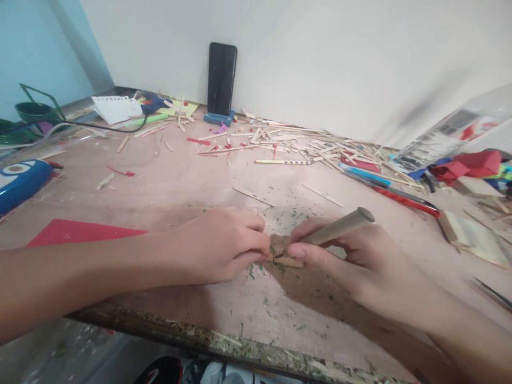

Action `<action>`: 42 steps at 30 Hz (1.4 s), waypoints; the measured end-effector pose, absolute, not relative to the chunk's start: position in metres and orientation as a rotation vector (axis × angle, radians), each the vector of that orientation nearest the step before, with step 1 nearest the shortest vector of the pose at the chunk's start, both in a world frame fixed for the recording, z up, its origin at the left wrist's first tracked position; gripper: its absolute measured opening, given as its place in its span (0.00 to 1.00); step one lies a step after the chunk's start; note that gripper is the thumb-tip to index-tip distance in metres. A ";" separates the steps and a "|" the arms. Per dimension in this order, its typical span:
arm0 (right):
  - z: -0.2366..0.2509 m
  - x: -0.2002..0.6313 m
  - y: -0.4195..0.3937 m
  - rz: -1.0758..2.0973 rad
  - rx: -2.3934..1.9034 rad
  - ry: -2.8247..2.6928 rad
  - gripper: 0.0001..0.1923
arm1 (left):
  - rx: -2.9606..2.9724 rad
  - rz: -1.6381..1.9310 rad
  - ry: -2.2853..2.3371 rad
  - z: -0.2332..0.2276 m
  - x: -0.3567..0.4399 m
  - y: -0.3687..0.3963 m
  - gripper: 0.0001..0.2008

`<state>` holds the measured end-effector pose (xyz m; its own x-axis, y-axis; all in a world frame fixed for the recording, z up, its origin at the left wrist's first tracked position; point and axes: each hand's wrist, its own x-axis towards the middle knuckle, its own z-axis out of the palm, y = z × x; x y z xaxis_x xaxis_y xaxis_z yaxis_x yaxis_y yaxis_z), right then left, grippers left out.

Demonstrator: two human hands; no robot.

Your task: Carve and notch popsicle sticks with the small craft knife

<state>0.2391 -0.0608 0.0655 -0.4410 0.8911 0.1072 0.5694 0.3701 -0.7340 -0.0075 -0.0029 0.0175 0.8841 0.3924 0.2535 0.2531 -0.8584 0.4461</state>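
Note:
My left hand rests on the wooden table with its fingers pinched on one end of a small flat wooden stick. My right hand grips a tan tool with a round handle. The tool's tip points down at the stick, where the two hands meet. The tip itself is hidden by my fingers. Green flecks lie on the table around the stick.
A heap of loose wooden sticks lies at the back. A black phone leans on the wall. Red paper lies left; a red-handled tool, a blue pen and a pencil lie right. The table edge is near.

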 end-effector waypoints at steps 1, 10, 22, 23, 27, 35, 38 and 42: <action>0.064 0.239 -0.061 0.860 -1.255 -2.143 0.06 | 2.647 0.475 0.474 0.017 -0.008 -0.003 0.09; 0.061 0.239 -0.066 0.610 -1.093 -2.354 0.08 | 2.638 0.437 0.478 0.022 -0.008 -0.002 0.08; 0.066 0.239 -0.068 0.586 -1.214 -2.218 0.10 | 2.624 0.478 0.489 0.020 -0.007 -0.004 0.08; 0.065 0.239 -0.068 0.610 -1.203 -2.234 0.10 | 2.624 0.472 0.495 0.021 -0.007 -0.004 0.08; 0.060 0.241 -0.068 0.632 -1.213 -2.262 0.09 | 2.630 0.469 0.496 0.021 -0.007 -0.004 0.08; 0.061 0.240 -0.067 0.630 -1.231 -2.220 0.09 | 2.626 0.486 0.483 0.018 -0.007 -0.003 0.09; 0.061 0.239 -0.068 0.638 -1.305 -2.144 0.09 | 2.636 0.477 0.495 0.019 -0.007 -0.003 0.09; 0.060 0.238 -0.068 0.712 -1.321 -2.139 0.10 | 2.645 0.459 0.508 0.020 -0.007 -0.004 0.09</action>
<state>0.2380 -0.0680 0.0596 -0.3868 0.9088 0.1564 0.6338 0.3852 -0.6707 -0.0065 -0.0044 0.0203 0.8796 0.4119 0.2378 0.2780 -0.8509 0.4457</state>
